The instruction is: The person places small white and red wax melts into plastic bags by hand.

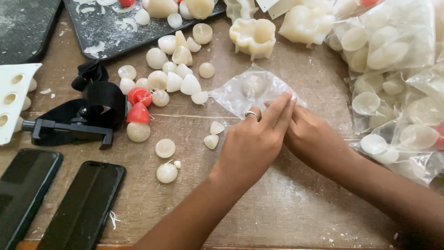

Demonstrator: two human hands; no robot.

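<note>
Holding a small clear plastic bag (252, 90) flat on a wooden table (286, 203), a person works with both bare hands close together. The left hand (252, 143) lies over the bag's near edge, fingers pressed together and stretched forward, a ring (250, 113) on one finger. The right hand (314, 136) sits just beside it, partly hidden under the left fingers, so I cannot tell how its fingers grip; it touches the bag's near corner. Inside the bag one round pale wax piece (253, 84) shows faintly through the plastic.

Left of the bag lies a loose cluster of white wax domes (173, 76), with two red wax pieces (138, 104) at its left edge. Nearer to the person than the bag, a few more white domes (165, 159) lie scattered. Beyond the bag stands a flower-shaped wax block (253, 37), and farther beyond, a dark tray (99, 32) dusted with wax flakes. Right of the bag, larger plastic bags (393, 88) filled with white domes are heaped together. Well to the left of the bag rests a black clamp with a strap (81, 122), and past it a white mould with holes (14, 97). Two dark phones (55, 203) lie face up at the table's near left corner, far from the bag.
</note>
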